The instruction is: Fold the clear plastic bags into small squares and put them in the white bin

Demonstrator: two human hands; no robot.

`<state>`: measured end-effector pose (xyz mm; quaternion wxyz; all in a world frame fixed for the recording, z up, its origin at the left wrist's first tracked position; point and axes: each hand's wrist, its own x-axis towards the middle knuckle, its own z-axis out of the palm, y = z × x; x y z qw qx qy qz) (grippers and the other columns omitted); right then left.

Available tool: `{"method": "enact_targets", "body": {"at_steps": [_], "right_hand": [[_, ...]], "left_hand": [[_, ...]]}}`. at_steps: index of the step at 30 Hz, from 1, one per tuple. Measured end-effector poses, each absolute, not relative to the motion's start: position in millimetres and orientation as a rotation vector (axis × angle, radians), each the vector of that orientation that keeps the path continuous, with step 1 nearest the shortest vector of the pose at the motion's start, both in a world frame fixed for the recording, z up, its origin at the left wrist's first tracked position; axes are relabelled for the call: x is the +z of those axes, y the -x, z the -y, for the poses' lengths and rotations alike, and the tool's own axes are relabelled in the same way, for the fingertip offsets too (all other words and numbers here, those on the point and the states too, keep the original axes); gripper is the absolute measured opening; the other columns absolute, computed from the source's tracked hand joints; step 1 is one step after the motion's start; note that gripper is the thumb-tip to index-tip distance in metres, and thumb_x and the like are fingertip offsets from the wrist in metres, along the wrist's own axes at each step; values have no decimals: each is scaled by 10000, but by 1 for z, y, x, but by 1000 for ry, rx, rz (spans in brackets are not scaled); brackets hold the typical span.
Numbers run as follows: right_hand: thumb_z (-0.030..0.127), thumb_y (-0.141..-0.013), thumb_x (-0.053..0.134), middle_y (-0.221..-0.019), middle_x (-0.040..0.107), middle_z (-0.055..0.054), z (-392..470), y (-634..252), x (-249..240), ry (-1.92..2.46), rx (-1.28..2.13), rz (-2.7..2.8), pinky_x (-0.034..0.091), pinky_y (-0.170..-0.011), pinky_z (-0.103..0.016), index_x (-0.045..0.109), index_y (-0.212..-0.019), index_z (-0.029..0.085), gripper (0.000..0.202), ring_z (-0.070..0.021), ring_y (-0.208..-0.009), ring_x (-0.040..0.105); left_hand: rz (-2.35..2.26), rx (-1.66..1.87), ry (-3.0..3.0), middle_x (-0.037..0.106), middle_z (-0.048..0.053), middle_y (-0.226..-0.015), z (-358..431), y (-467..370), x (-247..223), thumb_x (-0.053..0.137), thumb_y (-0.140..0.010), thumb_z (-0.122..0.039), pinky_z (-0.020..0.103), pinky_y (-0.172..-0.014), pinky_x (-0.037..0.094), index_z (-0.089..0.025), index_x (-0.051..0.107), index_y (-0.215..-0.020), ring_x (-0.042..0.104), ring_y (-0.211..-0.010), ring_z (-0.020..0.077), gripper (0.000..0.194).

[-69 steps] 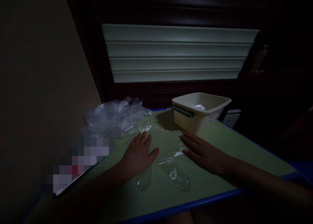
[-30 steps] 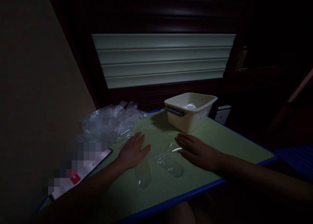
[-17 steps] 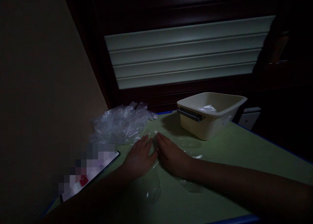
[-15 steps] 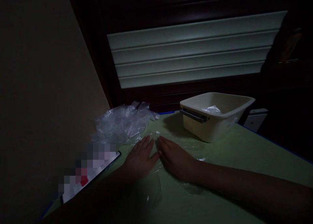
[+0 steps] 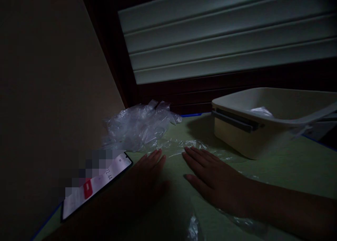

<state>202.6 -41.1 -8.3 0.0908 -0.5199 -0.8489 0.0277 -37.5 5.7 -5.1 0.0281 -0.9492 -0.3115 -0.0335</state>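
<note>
A clear plastic bag lies spread on the green tabletop, its shiny creases showing beyond my fingertips and near my right forearm. My left hand rests palm down on it, fingers stretched forward and holding nothing; its thumb side is dark. My right hand is also flat, palm down on the clear plastic, with its thumb apart from its fingers. A gap of tabletop separates both hands. Beyond my left hand sits a crumpled heap of clear plastic bags.
A cream plastic basin with a grey handle stands at the right, a piece of clear plastic inside. At the left lies a phone with a lit screen. Behind the table is a dark-framed slatted panel; a wall borders the left.
My hands have moved apart, the right one going right and the left one staying near its place. The view has shifted closer to the table, so the basin looks larger.
</note>
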Motion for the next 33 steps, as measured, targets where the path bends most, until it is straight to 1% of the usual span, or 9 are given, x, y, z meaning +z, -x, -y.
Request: {"method": "enact_targets", "body": {"at_steps": [7, 9, 12, 15, 22, 25, 29, 31, 33], "right_hand": [[447, -951, 284, -1456, 278, -211, 44, -206, -12, 1523, 28, 2467, 290, -1058, -549, 357, -1395, 26, 616, -339, -1342, 270], [455, -952, 276, -1449, 302, -215, 44, -207, -15, 1508, -5, 2438, 306, -1050, -551, 376, -1388, 27, 619, -342, -1334, 295], [469, -945, 299, -1438, 333, -218, 44, -207, -18, 1511, -20, 2397, 322, -1043, -549, 402, -1378, 36, 621, -348, -1318, 331], [492, -934, 320, -1439, 333, -212, 44, -207, -17, 1529, -13, 2393, 313, -1049, -548, 413, -1375, 49, 632, -353, -1317, 329], [553, -927, 273, -1452, 300, -192, 47, -215, -19, 1539, -6, 2442, 336, -1033, -555, 352, -1409, 86, 675, -350, -1326, 300], [563, -920, 280, -1429, 345, -202, 49, -222, -24, 1508, -86, 2429, 370, -1002, -579, 385, -1391, 67, 692, -367, -1311, 329], [441, -901, 394, -1354, 462, -246, 52, -224, -16, 1389, -241, 2326, 421, -942, -610, 481, -1318, 14, 603, -394, -1240, 441], [307, -878, 444, -1291, 548, -209, 56, -222, -5, 1208, -242, 2297, 456, -923, -564, 529, -1282, 88, 467, -351, -1178, 513], [200, -869, 457, -1118, 664, -137, 63, -221, 6, 972, -106, 2324, 508, -873, -440, 596, -1186, 191, 346, -268, -1038, 604]], "left_hand": [[968, -338, 2792, 245, 216, -1477, -3, 28, -4, 330, -958, -439, 569, -1080, 235, -54, 294, -1398, 184, -1380, 318, 585], [847, -376, 2858, 216, 207, -1490, 0, 26, 1, 328, -962, -411, 535, -1091, 241, -49, 258, -1413, 170, -1386, 299, 583], [774, -218, 3038, 232, 176, -1490, 6, 25, 6, 374, -958, -376, 467, -1089, 297, -68, 245, -1428, 245, -1366, 280, 577], [776, -184, 3109, 289, 152, -1471, 8, 28, 5, 424, -942, -380, 461, -1085, 309, -103, 276, -1429, 328, -1329, 293, 579], [750, -141, 3097, 271, 131, -1476, 7, 26, 7, 430, -939, -394, 465, -1079, 315, -127, 248, -1443, 310, -1336, 288, 599], [734, -107, 3071, 258, 141, -1476, 8, 25, 11, 391, -956, -421, 460, -1071, 327, -120, 230, -1448, 309, -1335, 293, 599], [739, -90, 3049, 267, 136, -1475, 9, 25, 12, 386, -954, -446, 464, -1075, 322, -123, 243, -1446, 331, -1324, 301, 606], [759, -117, 3052, 285, 127, -1471, 9, 26, 10, 391, -948, -458, 451, -1092, 298, -125, 270, -1438, 335, -1325, 292, 605], [784, -172, 3061, 302, 117, -1469, 9, 26, 9, 394, -947, -458, 441, -1104, 276, -138, 290, -1433, 335, -1327, 282, 591]]}}
